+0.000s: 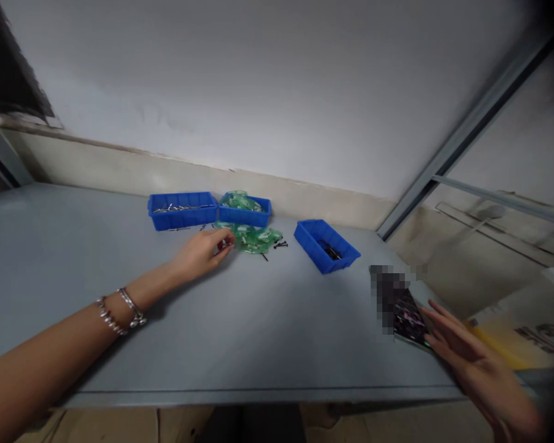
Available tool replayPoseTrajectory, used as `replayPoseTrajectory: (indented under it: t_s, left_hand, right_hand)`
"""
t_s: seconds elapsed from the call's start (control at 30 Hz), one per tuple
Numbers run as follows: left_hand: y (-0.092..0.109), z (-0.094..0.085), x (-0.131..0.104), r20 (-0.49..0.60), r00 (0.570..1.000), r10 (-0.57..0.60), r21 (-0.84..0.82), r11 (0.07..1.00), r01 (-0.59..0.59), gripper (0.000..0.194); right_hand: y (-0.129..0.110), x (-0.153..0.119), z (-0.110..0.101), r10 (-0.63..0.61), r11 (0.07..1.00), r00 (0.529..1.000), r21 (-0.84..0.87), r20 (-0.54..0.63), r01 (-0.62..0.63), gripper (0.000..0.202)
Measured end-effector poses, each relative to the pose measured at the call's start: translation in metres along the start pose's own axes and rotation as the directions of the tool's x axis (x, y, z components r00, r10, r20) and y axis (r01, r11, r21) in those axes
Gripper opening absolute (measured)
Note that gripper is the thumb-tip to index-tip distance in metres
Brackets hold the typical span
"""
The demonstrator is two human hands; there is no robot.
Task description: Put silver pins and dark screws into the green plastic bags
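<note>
My left hand (207, 251), with two beaded or metal bracelets at the wrist, reaches over the table with thumb and fingers curled together. Whatever is between its fingertips is too small to make out. Right beside those fingertips lies a heap of green plastic packets (253, 239) on the tabletop, with a few dark screws (281, 244) around it. My right hand (466, 351) is at the table's right side, fingers stretched out along the edge of a phone (410, 317). Part of the phone is blurred out by pixelation.
Along the wall stand a blue bin (182, 221) of thin metal pieces and a second blue bin (244, 216) with green packets. A third blue bin (325, 246) with dark pieces sits further right. A metal frame post (461, 135) rises at the grey table's (258, 344) right end.
</note>
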State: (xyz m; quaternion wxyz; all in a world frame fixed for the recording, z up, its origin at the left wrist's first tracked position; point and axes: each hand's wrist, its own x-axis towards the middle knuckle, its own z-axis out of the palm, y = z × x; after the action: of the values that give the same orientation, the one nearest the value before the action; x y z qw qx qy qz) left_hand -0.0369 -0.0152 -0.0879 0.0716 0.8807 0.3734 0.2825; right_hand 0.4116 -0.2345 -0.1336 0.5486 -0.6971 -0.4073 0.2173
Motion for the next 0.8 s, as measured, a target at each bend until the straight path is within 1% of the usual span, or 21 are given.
replayPoseTrajectory:
  t_s: [0.1, 0.2, 0.37, 0.5, 0.6, 0.7, 0.77, 0.8]
  left_hand:
    - [0.0, 0.0, 0.0, -0.01, 1.0, 0.009, 0.001, 1.0, -0.009, 0.017]
    - [-0.001, 0.0, 0.0, -0.005, 1.0, 0.008, -0.002, 1.0, -0.008, 0.017]
    - [-0.001, 0.001, 0.0, -0.001, 1.0, -0.001, -0.018, 1.0, 0.001, 0.015]
    - [-0.001, 0.001, -0.001, 0.002, 1.0, -0.006, -0.028, 1.0, 0.006, 0.014]
    - [-0.002, 0.001, -0.001, 0.004, 1.0, -0.009, -0.025, 1.0, 0.009, 0.013]
    - [-0.001, 0.002, 0.0, -0.012, 1.0, 0.0, -0.042, 0.999, 0.0, 0.012]
    - [0.006, 0.003, 0.002, -0.022, 1.0, 0.008, -0.105, 0.994, -0.011, 0.011]
    - [0.012, 0.004, 0.002, -0.02, 1.0, 0.01, -0.153, 0.988, -0.013, 0.011]
  right_hand:
    - [0.003, 0.001, -0.004, -0.042, 0.999, 0.998, -0.032, 0.037, 0.043, 0.047]
    - [0.007, 0.002, -0.007, -0.048, 0.997, 0.997, -0.059, 0.053, 0.051, 0.047]
    - [0.009, 0.0, -0.005, -0.045, 0.998, 0.999, 0.038, -0.005, 0.045, 0.05]
    - [0.006, -0.002, -0.003, -0.032, 0.998, 0.999, 0.046, -0.011, 0.033, 0.047]
    - [0.007, -0.002, -0.004, -0.044, 0.998, 0.999, 0.035, -0.014, 0.045, 0.044]
    - [0.002, -0.002, -0.004, -0.099, 0.993, 0.994, -0.07, -0.048, 0.096, 0.039]
    - [-0.014, -0.004, 0.009, -0.192, 0.967, 0.979, -0.185, -0.063, 0.177, 0.032]
    - [-0.027, -0.006, 0.021, -0.246, 0.944, 0.968, -0.238, -0.045, 0.228, 0.029]
